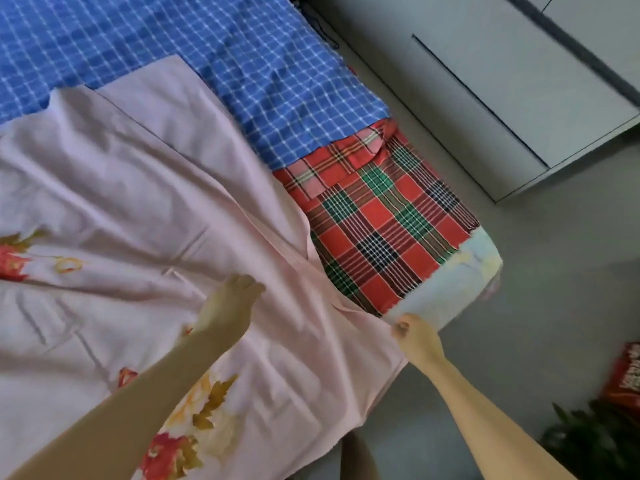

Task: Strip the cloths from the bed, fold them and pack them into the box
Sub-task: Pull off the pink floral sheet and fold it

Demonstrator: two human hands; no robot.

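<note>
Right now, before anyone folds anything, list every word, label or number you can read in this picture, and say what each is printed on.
White lettering on the red packet lying on the floor at the right edge: too blurred and cut off to read.
No text shows on the blue check cloth, pink floral sheet, red plaid cloth, pale cloth or grey cabinet.

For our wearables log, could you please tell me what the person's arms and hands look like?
Both forearms are bare, with no sleeve in view. The left hand and the right hand wear no gloves. No watch, bracelet or ring shows, though the picture is somewhat blurred.
</note>
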